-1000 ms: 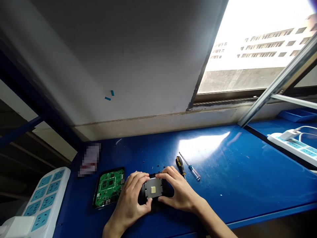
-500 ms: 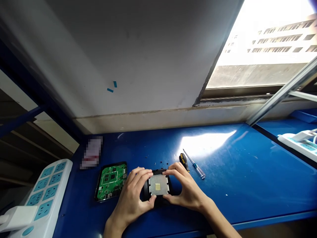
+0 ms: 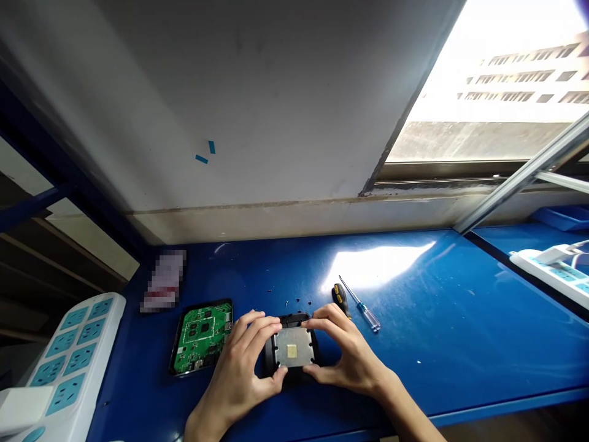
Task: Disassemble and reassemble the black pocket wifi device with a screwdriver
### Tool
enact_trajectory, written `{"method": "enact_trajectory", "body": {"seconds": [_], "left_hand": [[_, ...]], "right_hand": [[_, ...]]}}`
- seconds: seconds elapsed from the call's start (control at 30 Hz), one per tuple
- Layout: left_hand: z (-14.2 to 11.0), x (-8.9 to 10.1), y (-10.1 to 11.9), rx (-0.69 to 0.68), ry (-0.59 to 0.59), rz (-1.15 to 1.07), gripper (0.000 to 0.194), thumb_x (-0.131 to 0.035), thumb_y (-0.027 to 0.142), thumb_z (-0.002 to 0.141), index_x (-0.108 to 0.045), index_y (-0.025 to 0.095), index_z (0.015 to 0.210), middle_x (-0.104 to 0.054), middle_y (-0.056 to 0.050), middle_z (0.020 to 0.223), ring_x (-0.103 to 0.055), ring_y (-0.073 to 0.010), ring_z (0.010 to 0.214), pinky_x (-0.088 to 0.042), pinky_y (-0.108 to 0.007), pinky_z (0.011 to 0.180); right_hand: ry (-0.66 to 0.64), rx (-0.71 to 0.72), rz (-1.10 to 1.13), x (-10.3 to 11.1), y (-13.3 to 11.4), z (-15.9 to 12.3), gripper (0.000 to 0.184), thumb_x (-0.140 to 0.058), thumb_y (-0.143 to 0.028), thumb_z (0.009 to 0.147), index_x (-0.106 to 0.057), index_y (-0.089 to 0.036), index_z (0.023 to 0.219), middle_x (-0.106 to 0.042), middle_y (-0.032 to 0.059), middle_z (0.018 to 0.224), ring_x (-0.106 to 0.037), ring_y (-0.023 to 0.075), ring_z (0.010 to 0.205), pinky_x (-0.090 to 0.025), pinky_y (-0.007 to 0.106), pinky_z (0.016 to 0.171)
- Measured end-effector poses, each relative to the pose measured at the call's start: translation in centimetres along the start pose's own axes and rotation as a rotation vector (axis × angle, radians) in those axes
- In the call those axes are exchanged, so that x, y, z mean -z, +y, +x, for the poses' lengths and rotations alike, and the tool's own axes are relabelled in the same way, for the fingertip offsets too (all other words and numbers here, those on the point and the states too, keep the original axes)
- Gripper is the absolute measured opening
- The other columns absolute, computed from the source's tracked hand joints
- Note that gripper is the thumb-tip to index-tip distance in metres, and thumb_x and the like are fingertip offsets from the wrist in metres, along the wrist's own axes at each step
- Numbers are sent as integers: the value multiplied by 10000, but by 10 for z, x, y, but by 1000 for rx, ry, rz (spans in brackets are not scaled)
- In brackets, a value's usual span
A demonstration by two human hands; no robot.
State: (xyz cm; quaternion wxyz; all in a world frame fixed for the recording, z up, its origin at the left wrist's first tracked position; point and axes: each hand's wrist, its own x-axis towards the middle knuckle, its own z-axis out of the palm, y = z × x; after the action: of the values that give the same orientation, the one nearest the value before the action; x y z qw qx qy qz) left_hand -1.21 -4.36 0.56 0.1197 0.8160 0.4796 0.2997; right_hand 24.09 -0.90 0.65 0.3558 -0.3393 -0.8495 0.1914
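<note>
A silver metal plate (image 3: 301, 339) with a small yellowish pad in its middle lies at the black plastic casing (image 3: 269, 359). My left hand (image 3: 243, 362) grips the plate's left end, fingertips at the far edge and thumb at the near edge. At the right end, my right hand (image 3: 343, 350) pinches it the same way. Whether the fingertips also press on the casing is hard to make out. Left of my left hand, a green circuit board (image 3: 196, 350) sits in a black shell, partly hidden by that hand.
Beyond my right hand lie a black-and-yellow screwdriver (image 3: 339, 296) and a clear blue-handled screwdriver (image 3: 368, 316). Several tiny dark screws (image 3: 298, 301) are scattered beyond the casing. A white power strip (image 3: 78, 350) lies at left, with a pixelated item (image 3: 163, 282) behind it.
The view has shifted slightly. Both hands stay at the metal plate's two ends, and a little more of the casing's far edge shows between them.
</note>
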Motion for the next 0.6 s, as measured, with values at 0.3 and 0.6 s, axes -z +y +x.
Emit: {"method": "enact_trajectory", "body": {"seconds": [0.3, 0.6], "left_hand": [[19, 2, 15, -115, 12, 55, 541, -694, 165, 781, -588, 226, 1308, -685, -69, 1329, -551, -348, 1319, -528, -536, 1094], [23, 0, 22, -94, 8, -150, 653, -745, 77, 682, -577, 257, 1287, -655, -63, 1293, -564, -306, 1206, -548, -456, 1026]], "right_hand": [[29, 49, 28, 16, -11, 4, 534, -839, -352, 779, -604, -219, 1240, -642, 80, 1056, -654, 212, 909, -573, 320, 770], [-60, 73, 7, 22, -22, 16, 588, -810, -468, 841, -596, -245, 1340, -683, 101, 1096, -652, 224, 929, -568, 346, 791]]}}
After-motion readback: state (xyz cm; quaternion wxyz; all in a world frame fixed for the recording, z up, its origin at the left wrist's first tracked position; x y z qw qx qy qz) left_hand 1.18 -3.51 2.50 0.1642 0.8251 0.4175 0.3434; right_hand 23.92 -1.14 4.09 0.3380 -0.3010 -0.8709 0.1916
